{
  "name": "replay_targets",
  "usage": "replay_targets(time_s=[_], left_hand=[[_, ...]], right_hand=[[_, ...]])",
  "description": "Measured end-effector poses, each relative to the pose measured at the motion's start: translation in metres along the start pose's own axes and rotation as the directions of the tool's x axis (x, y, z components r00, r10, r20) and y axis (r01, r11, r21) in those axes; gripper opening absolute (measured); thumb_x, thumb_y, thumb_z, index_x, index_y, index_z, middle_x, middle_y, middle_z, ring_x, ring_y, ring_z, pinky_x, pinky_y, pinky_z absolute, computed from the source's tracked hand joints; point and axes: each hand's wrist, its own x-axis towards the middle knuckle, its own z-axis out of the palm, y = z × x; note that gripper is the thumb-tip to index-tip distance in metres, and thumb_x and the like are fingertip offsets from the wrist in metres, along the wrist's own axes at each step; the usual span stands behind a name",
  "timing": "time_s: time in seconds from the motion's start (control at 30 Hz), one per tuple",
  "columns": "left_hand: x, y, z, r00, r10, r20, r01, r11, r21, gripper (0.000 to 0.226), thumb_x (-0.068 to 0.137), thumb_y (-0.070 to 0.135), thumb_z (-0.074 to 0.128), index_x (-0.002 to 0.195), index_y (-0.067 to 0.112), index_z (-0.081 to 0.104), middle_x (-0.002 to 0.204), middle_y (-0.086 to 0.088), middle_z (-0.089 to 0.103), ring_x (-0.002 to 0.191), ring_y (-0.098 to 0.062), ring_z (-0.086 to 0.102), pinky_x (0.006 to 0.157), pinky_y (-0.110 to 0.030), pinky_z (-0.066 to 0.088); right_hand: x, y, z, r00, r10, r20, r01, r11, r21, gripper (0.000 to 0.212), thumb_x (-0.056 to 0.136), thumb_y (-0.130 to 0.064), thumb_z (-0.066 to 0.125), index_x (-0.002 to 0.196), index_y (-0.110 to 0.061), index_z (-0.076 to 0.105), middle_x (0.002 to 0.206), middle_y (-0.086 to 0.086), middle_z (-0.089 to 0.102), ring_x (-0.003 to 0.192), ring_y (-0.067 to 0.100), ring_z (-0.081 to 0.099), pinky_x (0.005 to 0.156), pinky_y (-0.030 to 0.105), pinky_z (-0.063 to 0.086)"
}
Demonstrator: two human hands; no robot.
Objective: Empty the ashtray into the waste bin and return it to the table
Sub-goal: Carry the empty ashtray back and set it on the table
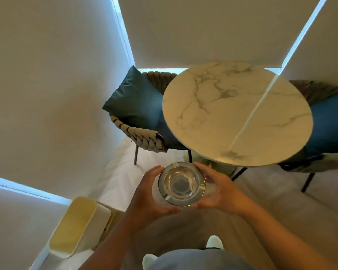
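Observation:
A round glass ashtray (181, 184) with a dark rim is held upright in front of me, its bowl looking bare. My left hand (147, 193) cups its left side and my right hand (217, 190) cups its right side. Just beyond and to the right stands the round marble table (236, 114), its near edge a little past my fingertips. The waste bin (74, 227), white with a yellowish lid, stands on the floor at the lower left against the wall.
A woven chair (142, 137) with a dark teal cushion (135, 100) sits left of the table. A second chair (328, 121) with a blue cushion is at the right. Pale blinds cover the windows. My feet show at the bottom.

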Motion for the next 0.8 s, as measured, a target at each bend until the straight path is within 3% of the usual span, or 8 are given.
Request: replay_targets(time_s=[0.13, 0.2, 0.3, 0.4, 0.5, 0.6, 0.73, 0.8], left_hand=[[0.029, 0.025, 0.049, 0.996, 0.043, 0.072, -0.044, 0.999, 0.019, 0.103, 0.057, 0.064, 0.085, 0.141, 0.044, 0.029, 0.141, 0.038, 0.034, 0.132, 0.011, 0.035, 0.099, 0.002, 0.027], [0.043, 0.037, 0.072, 0.993, 0.053, 0.102, -0.055, 0.998, 0.019, 0.103, 0.058, 0.062, 0.086, 0.142, 0.044, 0.029, 0.144, 0.030, 0.036, 0.133, 0.008, 0.036, 0.099, 0.001, 0.028], [0.063, 0.055, 0.103, 0.988, 0.077, 0.134, -0.080, 0.997, 0.013, 0.105, 0.058, 0.059, 0.088, 0.142, 0.045, 0.028, 0.145, 0.029, 0.035, 0.134, 0.006, 0.036, 0.100, 0.000, 0.029], [0.079, 0.069, 0.126, 0.982, 0.101, 0.158, -0.105, 0.994, 0.021, 0.103, 0.058, 0.057, 0.088, 0.142, 0.045, 0.029, 0.143, 0.033, 0.035, 0.133, 0.008, 0.035, 0.100, -0.001, 0.029], [0.093, 0.079, 0.139, 0.976, 0.100, 0.193, -0.108, 0.994, 0.030, 0.105, 0.057, 0.060, 0.087, 0.143, 0.038, 0.031, 0.147, 0.017, 0.040, 0.137, -0.002, 0.036, 0.106, -0.010, 0.030], [0.108, 0.087, 0.147, 0.969, 0.111, 0.221, -0.122, 0.992, 0.037, 0.104, 0.056, 0.060, 0.087, 0.142, 0.040, 0.031, 0.148, 0.011, 0.040, 0.137, -0.004, 0.036, 0.108, -0.013, 0.031], [0.124, 0.093, 0.152, 0.961, 0.116, 0.252, -0.127, 0.991, 0.029, 0.103, 0.057, 0.058, 0.088, 0.142, 0.036, 0.033, 0.145, 0.012, 0.041, 0.135, -0.004, 0.039, 0.106, -0.011, 0.032], [0.132, 0.092, 0.153, 0.955, 0.121, 0.271, -0.132, 0.991, 0.022, 0.104, 0.057, 0.059, 0.087, 0.142, 0.033, 0.034, 0.145, 0.012, 0.042, 0.134, -0.003, 0.039, 0.106, -0.012, 0.034]], right_hand=[[-0.027, 0.027, -0.046, 0.998, 0.013, -0.064, -0.012, 1.000, 0.022, 0.102, 0.052, -0.050, 0.090, 0.137, -0.050, 0.034, 0.133, -0.029, 0.052, 0.123, -0.011, 0.050, 0.102, 0.013, 0.041], [-0.039, 0.042, -0.068, 0.995, 0.030, -0.099, -0.029, 0.999, 0.013, 0.098, 0.053, -0.051, 0.089, 0.133, -0.054, 0.033, 0.128, -0.035, 0.051, 0.120, -0.016, 0.048, 0.096, 0.005, 0.039], [-0.052, 0.065, -0.097, 0.992, 0.076, -0.104, -0.075, 0.997, 0.010, 0.107, 0.054, -0.046, 0.092, 0.140, -0.045, 0.028, 0.131, -0.028, 0.049, 0.119, -0.019, 0.045, 0.100, 0.012, 0.042], [-0.061, 0.083, -0.120, 0.989, 0.106, -0.108, -0.102, 0.994, 0.044, 0.109, 0.054, -0.046, 0.091, 0.144, -0.040, 0.030, 0.135, -0.021, 0.050, 0.122, -0.009, 0.048, 0.102, 0.017, 0.042], [-0.065, 0.090, -0.136, 0.983, 0.120, -0.142, -0.112, 0.992, 0.059, 0.105, 0.050, -0.057, 0.088, 0.135, -0.055, 0.026, 0.133, -0.031, 0.046, 0.121, -0.015, 0.046, 0.099, 0.007, 0.038], [-0.066, 0.097, -0.148, 0.975, 0.146, -0.165, -0.133, 0.987, 0.085, 0.104, 0.050, -0.054, 0.088, 0.134, -0.057, 0.027, 0.133, -0.029, 0.049, 0.122, -0.015, 0.046, 0.096, 0.001, 0.036], [-0.065, 0.103, -0.157, 0.970, 0.174, -0.167, -0.158, 0.982, 0.107, 0.115, 0.048, -0.062, 0.086, 0.146, -0.038, 0.030, 0.139, -0.018, 0.050, 0.126, -0.006, 0.046, 0.100, 0.004, 0.035], [-0.062, 0.106, -0.161, 0.968, 0.179, -0.177, -0.163, 0.982, 0.100, 0.119, 0.048, -0.063, 0.085, 0.149, -0.030, 0.031, 0.143, -0.014, 0.049, 0.130, 0.000, 0.045, 0.105, 0.013, 0.036]])
